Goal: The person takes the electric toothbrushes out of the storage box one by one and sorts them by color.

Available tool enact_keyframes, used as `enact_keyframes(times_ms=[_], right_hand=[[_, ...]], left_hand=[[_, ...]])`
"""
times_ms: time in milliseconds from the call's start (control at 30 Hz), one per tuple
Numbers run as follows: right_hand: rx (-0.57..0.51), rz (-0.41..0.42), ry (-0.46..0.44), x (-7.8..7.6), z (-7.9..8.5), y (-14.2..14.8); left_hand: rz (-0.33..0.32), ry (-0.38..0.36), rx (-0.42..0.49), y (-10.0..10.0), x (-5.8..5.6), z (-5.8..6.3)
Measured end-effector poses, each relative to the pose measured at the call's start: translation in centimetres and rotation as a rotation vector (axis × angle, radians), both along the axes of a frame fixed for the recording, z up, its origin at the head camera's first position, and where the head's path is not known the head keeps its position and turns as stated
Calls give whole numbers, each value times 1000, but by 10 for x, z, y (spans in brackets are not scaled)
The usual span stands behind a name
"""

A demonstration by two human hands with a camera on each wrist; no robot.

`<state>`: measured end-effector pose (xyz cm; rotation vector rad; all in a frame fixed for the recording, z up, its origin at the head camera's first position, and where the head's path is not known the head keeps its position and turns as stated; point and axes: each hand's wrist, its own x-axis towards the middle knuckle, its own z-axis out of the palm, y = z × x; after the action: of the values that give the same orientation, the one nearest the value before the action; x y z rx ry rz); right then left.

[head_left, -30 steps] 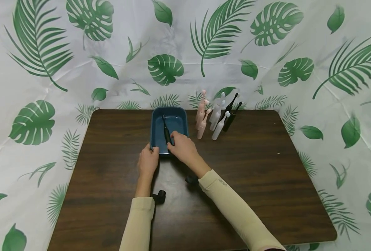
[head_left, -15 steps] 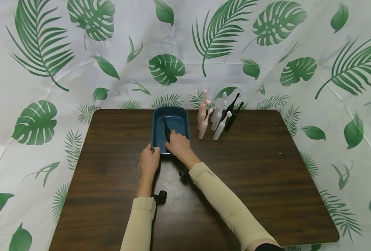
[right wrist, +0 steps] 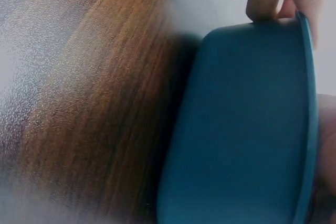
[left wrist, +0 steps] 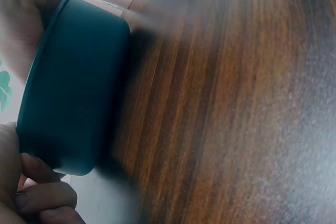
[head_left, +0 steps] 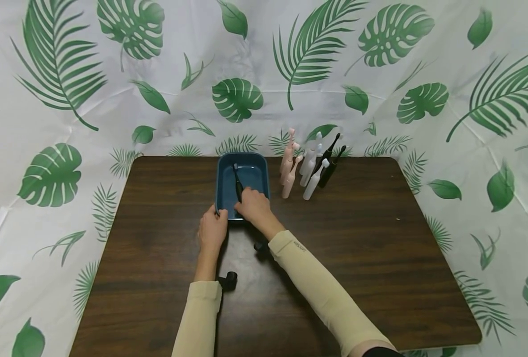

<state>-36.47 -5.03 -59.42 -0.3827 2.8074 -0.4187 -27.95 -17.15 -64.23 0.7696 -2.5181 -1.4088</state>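
Note:
A dark blue rectangular tray (head_left: 255, 177) with raised walls sits at the back middle of the table. My left hand (head_left: 212, 229) grips its near left corner, thumb over the rim; in the left wrist view, curled fingers (left wrist: 50, 195) lie against the tray's outer wall (left wrist: 79, 82). Inside the tray, a black electric toothbrush (head_left: 238, 184) points its head toward the back wall. My right hand (head_left: 256, 208) reaches over the near right part of the tray and holds the handle's lower end, which the hand hides. The right wrist view shows mainly the tray's outside wall (right wrist: 239, 124).
Right of the tray, several electric toothbrushes stand upright: pink ones (head_left: 289, 181), white ones (head_left: 314, 184) and black ones (head_left: 331, 168). A leaf-patterned cloth (head_left: 179, 114) hangs behind the dark wooden table (head_left: 362, 258). Each wrist wears a small black camera (head_left: 230, 281).
My right hand and forearm have shifted slightly left, with the hand covering more of the toothbrush handle. The left hand keeps its grip on the tray corner.

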Motion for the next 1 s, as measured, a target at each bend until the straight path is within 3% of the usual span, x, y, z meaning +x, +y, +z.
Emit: enact_keyframes(times_ms=[167, 367, 433, 600, 667, 1000], right_hand=[[-36, -13, 44, 2, 6, 5], [-172, -69, 108, 13, 18, 21], [-223, -86, 127, 17, 23, 27], [-330, -113, 189, 26, 33, 43], [-362, -124, 223, 29, 36, 49], [-473, -154, 357, 47, 49, 79]], left_hand=[[-10, -5, -10, 0, -5, -12], [-8, 10, -4, 3, -4, -10], [-9, 15, -28, 2, -6, -15], [2, 23, -27, 2, -1, -5], [7, 22, -10, 6, 4, 6], [0, -4, -27, 8, 7, 12]])
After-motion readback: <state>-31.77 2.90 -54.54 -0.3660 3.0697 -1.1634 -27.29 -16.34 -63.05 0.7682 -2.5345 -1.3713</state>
